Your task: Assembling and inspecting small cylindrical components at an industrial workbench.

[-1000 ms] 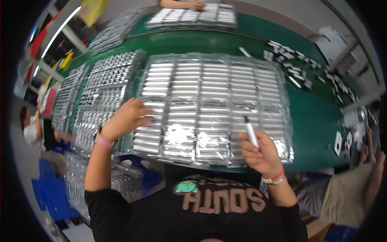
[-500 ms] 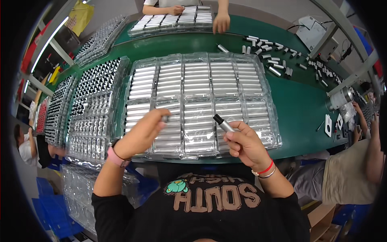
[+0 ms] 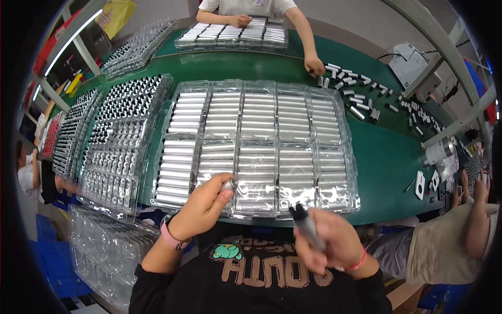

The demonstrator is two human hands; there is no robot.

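Observation:
Just past the near edge of the clear plastic tray, my left hand [image 3: 208,203] is closed around a short silver cylindrical piece [image 3: 228,184], its round end poking out past the thumb. To its right, my right hand [image 3: 334,240] grips a silver tube with a black end [image 3: 309,230], tilted up and to the left. Motion smears this hand and its tube. Beyond both hands lies the clear compartment tray [image 3: 241,141], filled with rows of silver tubes [image 3: 257,116]. The two held pieces are apart.
On the left stand clear trays of small black-topped and silver parts [image 3: 116,152]. Loose silver tubes [image 3: 358,99] lie scattered at the right on the green table [image 3: 387,152]. Across it, a co-worker's hand [image 3: 315,66] reaches toward them. Stacked empty clear trays [image 3: 99,246] sit at lower left.
My left hand has moved nearer to me and slightly right. The right hand has come down and nearer too, its tube still held. The co-worker's hand has moved right to the loose tubes.

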